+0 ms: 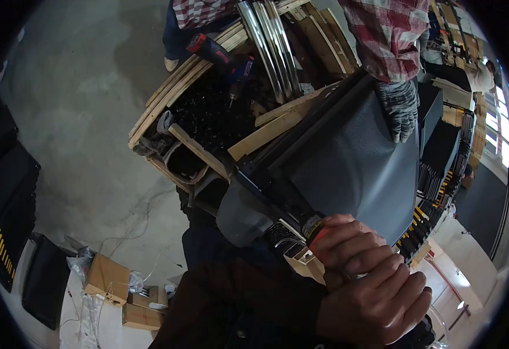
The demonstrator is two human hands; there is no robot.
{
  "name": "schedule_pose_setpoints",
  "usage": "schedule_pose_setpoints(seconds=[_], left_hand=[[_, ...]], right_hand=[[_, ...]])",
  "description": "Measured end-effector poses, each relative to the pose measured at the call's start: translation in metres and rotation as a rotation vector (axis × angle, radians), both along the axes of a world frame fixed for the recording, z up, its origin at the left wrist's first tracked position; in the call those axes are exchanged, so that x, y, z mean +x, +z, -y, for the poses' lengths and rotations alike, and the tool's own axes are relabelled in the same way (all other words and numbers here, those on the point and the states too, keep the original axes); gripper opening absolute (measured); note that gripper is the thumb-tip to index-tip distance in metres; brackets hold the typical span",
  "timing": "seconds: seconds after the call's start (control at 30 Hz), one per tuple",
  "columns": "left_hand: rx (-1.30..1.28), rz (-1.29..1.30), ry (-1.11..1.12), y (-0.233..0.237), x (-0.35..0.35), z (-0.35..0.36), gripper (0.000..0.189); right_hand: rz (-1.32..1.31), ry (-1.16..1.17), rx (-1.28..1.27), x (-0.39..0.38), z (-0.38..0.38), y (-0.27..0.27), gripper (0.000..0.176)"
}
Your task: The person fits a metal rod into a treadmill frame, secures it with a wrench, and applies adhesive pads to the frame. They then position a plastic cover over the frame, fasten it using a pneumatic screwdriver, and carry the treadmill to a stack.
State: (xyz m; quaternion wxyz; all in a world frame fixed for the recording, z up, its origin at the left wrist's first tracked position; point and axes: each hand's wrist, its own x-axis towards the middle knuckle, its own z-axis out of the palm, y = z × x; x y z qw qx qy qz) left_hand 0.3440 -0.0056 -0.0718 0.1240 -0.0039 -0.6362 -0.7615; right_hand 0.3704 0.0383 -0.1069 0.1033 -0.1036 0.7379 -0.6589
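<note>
Head view: my left hand (376,305) pressed over my right hand (347,247), grip closed round a red-tipped tool (317,228) at the frame corner (306,262); a slip could tear the grey fabric (353,168) beside it.

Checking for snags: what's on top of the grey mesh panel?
A co-worker's gloved hand rests on the grey mesh panel near its far edge. Whatever lies beneath the mesh is covered.
</note>
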Motion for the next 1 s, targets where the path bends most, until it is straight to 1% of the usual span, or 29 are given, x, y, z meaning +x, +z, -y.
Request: schedule_pose_setpoints(seconds=[0.2, 0.33, 0.47, 0.5, 0.53, 0.57, 0.6, 0.67, 0.73, 0.83, 0.9, 1.0], left_hand=[[0.027, 0.046, -0.002, 0.001, -0.013, 0.001, 0.018], [0.048, 0.083, 0.002, 0.003, -0.013, 0.006, 0.018], [0.064, 0.104, 0.033, 0.001, -0.011, 0.020, 0.018], [0.069, 0.109, 0.046, 0.001, -0.010, 0.024, 0.018], [0.071, 0.112, 0.063, 0.005, -0.005, 0.024, 0.018], [0.072, 0.113, 0.083, 0.005, -0.003, 0.028, 0.018], [0.071, 0.111, 0.097, 0.005, -0.003, 0.028, 0.018], [-0.071, 0.088, 0.097, 0.001, -0.012, 0.022, 0.015], [-0.056, 0.075, 0.162, -0.001, -0.017, 0.013, 0.014], [-0.128, 0.032, 0.155, -0.004, -0.020, 0.007, 0.013], [-0.161, -0.022, 0.233, -0.007, -0.022, 0.000, 0.016], [-0.208, -0.059, 0.220, -0.008, -0.027, -0.007, 0.020]], right_hand=[[0.082, -0.121, -0.003, -0.041, 0.000, -0.006, 0.032], [0.143, -0.195, -0.001, -0.035, -0.018, 0.003, 0.037], [0.188, -0.243, -0.005, -0.029, -0.011, 0.008, 0.041], [0.186, -0.231, -0.003, -0.037, -0.012, 0.005, 0.041], [0.091, -0.012, -0.114, -0.053, -0.014, -0.003, 0.031], [-0.006, 0.211, -0.226, -0.063, -0.015, -0.009, 0.024], [-0.006, 0.225, -0.228, -0.063, -0.016, -0.010, 0.024], [-0.007, 0.232, -0.201, -0.064, -0.012, -0.012, 0.023], [-0.015, 0.232, -0.166, -0.060, -0.021, -0.017, 0.023], [-0.018, 0.212, -0.125, -0.058, -0.027, -0.021, 0.023], [-0.031, 0.190, -0.108, -0.056, -0.032, -0.022, 0.023], [-0.056, 0.163, -0.092, -0.053, -0.038, -0.023, 0.025]])
